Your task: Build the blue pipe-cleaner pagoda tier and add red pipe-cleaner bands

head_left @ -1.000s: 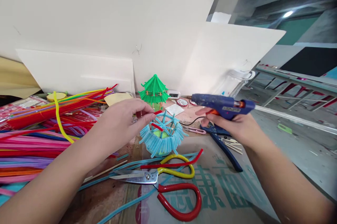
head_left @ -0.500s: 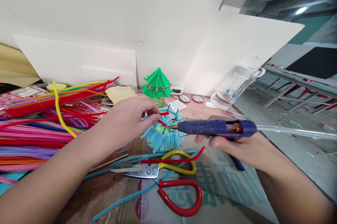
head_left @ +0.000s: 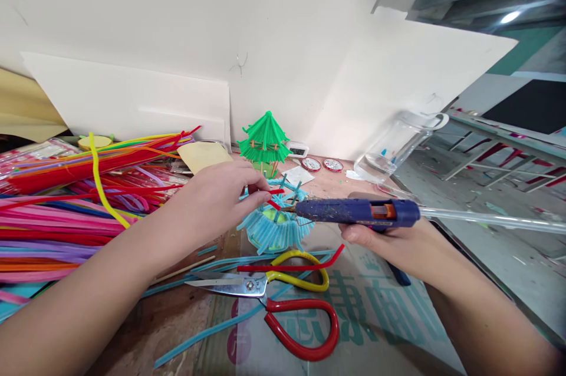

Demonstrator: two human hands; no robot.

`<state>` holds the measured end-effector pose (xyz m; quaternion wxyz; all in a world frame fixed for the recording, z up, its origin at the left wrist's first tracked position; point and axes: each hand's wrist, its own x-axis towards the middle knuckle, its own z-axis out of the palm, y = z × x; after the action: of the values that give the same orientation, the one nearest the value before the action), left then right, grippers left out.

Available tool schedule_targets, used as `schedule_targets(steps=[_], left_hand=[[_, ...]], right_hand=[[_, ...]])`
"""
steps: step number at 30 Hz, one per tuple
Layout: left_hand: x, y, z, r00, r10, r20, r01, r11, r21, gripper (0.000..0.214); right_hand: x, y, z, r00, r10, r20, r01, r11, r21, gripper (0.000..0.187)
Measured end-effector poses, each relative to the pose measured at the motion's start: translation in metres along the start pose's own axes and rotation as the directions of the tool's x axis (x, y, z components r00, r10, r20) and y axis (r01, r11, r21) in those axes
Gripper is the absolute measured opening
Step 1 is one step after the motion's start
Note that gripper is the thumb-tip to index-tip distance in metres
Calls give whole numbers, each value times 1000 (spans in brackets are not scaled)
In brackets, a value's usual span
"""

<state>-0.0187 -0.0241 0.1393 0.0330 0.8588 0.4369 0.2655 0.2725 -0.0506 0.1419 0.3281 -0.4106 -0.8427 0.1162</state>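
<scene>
Pinches a short red pipe cleaner (head_left: pixel 276 192) in the left hand (head_left: pixel 216 199), just above the light-blue roof model (head_left: pixel 272 233) at mid-table. Grasps the blue glue gun (head_left: pixel 354 211) in the right hand (head_left: pixel 398 243), nozzle beside the red piece.

Looks like a handicraft workshop: heaped coloured pipe cleaners (head_left: pixel 66 211) across a worn tabletop (head_left: pixel 177 311), red-and-yellow scissors (head_left: pixel 283 293) on flattened cardboard (head_left: pixel 380 329), a blue hot-glue gun (head_left: pixel 354 211), a small green pipe-cleaner pavilion (head_left: pixel 264 139) standing at the back, white boards (head_left: pixel 132 99) propped against the wall (head_left: pixel 177 10), bare dusty concrete floor (head_left: pixel 486 246) alongside.
</scene>
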Motion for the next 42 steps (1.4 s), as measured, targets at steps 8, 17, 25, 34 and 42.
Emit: schedule_targets(steps=[8,17,25,34,42], left_hand=[[-1,1,0,1000,-9,5,9,1000,7,18],[-1,2,-2,999,-29,43,29,1000,2,20],[-2,3,-3,999,-24,44,24,1000,6,19],[-1,2,-3,999,-20,48,19,1000,13,20],[-1,3,-4,999,-25,48,24,1000,13,21]], right_hand=[[2,2,0,999,-38,26,39,998,-45,31],[-4,8,5,999,-46,0,46,996,-72,29],[-4,8,4,1000,-20,16,21,997,-68,29],[-1,6,4,995,61,77,-59,998,-21,28],[-3,6,5,990,119,77,-119,993,-7,30]])
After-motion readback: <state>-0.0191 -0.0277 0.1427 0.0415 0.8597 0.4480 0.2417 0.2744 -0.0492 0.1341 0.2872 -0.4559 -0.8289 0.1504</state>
